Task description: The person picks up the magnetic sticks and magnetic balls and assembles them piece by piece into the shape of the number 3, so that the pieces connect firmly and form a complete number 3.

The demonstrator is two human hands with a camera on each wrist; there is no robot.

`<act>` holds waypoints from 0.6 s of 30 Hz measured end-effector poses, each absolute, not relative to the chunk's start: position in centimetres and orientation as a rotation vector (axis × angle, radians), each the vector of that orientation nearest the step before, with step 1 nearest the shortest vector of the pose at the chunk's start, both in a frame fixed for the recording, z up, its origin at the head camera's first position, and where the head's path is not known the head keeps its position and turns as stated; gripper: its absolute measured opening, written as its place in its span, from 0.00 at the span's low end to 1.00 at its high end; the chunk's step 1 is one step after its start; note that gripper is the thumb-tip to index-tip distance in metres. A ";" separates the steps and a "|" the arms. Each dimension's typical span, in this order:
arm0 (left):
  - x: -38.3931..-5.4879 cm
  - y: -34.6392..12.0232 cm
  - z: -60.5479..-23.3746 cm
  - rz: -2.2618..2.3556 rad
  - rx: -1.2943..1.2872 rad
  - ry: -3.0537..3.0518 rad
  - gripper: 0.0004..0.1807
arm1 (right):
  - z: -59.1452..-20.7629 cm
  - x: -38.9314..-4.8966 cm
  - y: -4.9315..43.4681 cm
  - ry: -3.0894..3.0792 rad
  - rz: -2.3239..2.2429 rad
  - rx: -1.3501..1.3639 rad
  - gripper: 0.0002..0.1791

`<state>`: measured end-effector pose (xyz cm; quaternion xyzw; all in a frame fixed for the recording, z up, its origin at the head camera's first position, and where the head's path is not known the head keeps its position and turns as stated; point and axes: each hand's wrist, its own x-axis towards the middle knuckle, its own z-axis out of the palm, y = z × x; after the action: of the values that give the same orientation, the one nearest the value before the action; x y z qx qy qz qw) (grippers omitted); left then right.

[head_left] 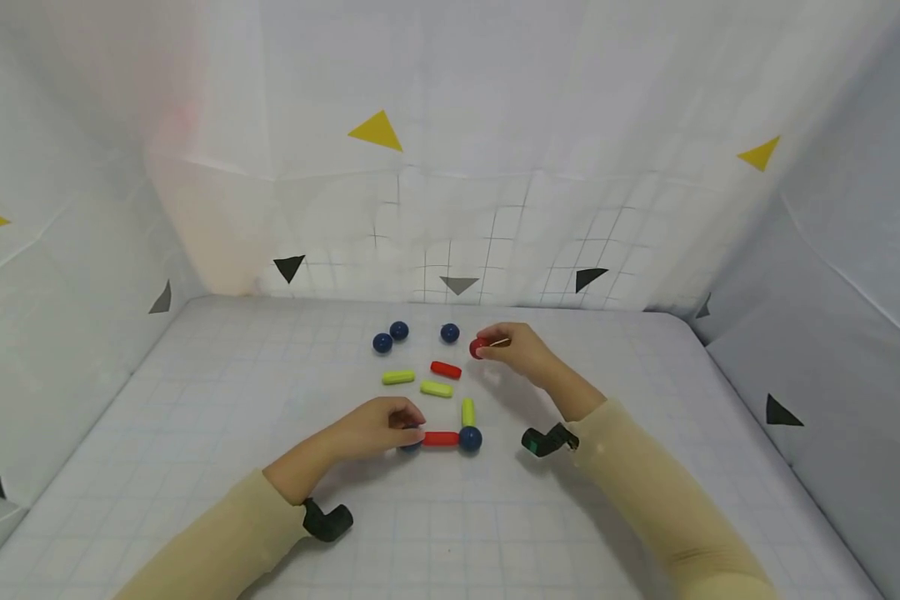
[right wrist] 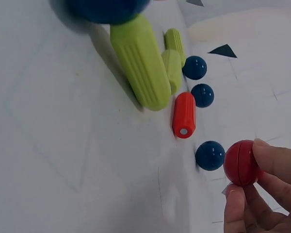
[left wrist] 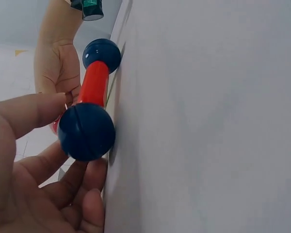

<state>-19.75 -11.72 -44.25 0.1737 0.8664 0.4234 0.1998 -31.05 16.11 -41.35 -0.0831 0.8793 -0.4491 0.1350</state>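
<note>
My left hand (head_left: pixel 371 427) holds a blue ball (left wrist: pixel 87 132) between thumb and fingers. That ball sits at one end of a red rod (head_left: pixel 441 438), and a second blue ball (head_left: pixel 470 439) is joined to the rod's other end. From this second ball a yellow-green rod (head_left: pixel 468 412) points away toward the back. Farther back on the right, my right hand (head_left: pixel 521 350) pinches a red ball (right wrist: pixel 241 163) by its thumb and fingertips. In the right wrist view the red ball appears beside a loose blue ball (right wrist: pixel 210 156).
A loose red rod (head_left: pixel 446 370) and two yellow-green rods (head_left: pixel 398 377) lie between the hands and the back row. Three blue balls (head_left: pixel 399 331) rest near the table's far edge. White sheet walls (head_left: pixel 450 225) with coloured triangles enclose the table on the back and sides.
</note>
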 end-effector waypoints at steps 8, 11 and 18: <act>-19.7 -10.5 -44.4 1.159 0.560 2.448 0.12 | -41.6 -29.7 16.2 2.499 -1.298 -0.279 0.21; -19.6 -10.1 -44.4 1.146 0.568 2.459 0.12 | -41.8 -29.3 16.2 2.506 -1.282 -0.282 0.20; -19.6 -9.6 -44.5 1.117 0.592 2.470 0.11 | -42.2 -28.6 16.7 2.492 -1.261 -0.304 0.21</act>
<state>-19.58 -9.64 -44.50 0.2099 0.8752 0.3958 0.1826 -28.64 16.71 -42.19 -0.1067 0.8749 -0.4426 0.1651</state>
